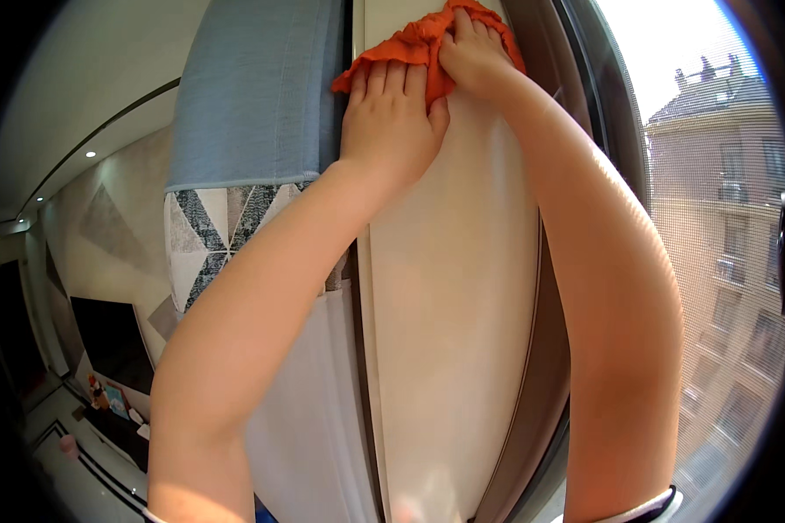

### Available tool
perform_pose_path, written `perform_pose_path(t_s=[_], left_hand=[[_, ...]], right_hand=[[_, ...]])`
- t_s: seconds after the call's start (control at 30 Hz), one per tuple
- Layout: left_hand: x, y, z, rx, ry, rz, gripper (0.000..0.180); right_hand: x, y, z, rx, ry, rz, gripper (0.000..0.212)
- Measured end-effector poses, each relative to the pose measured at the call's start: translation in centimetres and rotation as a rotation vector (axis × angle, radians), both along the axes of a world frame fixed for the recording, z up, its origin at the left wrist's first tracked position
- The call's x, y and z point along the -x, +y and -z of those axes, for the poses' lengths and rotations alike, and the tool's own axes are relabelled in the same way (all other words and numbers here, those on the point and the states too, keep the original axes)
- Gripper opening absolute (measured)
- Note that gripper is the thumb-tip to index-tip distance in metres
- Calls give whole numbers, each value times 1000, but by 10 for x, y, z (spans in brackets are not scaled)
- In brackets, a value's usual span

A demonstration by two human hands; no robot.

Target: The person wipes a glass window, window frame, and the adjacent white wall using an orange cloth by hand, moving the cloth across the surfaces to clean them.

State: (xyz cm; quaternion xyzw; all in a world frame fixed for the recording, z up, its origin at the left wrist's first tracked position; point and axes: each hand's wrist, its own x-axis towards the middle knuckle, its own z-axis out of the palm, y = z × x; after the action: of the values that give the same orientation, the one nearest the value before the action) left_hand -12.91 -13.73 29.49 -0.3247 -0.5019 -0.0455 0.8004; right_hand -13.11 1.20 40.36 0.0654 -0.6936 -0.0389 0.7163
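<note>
High up on a cream upright panel (449, 288), both my hands hold a crumpled orange cloth (423, 37) against the surface. My left hand (388, 122) lies back-up at the cloth's lower left, its fingers side by side with their tips in the folds and its thumb apart on the panel. Farther up and to the right, my right hand (480, 57) has its fingers bent over the cloth, bunching part of it. The cloth spreads between the two hands and a little past the right one. Both forearms reach up from the lower edge.
Left of the panel hangs a blue curtain (244, 96) with a patterned band and a pale lower part. To the right are a brown window frame (554, 96) and a mesh screen (715, 288), buildings beyond it. A dark television (112, 342) hangs on the far-left wall.
</note>
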Motion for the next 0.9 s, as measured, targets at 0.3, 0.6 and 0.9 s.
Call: perform_pose_path(t_s=[0.3,0.6,0.9], left_hand=[[-2,1,-23,20,47,-37,46],[2,-33,40,221,-50,-50,44],[-33,-59,127,422,-393,-69,42]], right_hand=[[-27,-6,23,267,166,-288,42],[-20,-17,117,182,114,-180,50],[-32,-32,239,259,100,-126,49]])
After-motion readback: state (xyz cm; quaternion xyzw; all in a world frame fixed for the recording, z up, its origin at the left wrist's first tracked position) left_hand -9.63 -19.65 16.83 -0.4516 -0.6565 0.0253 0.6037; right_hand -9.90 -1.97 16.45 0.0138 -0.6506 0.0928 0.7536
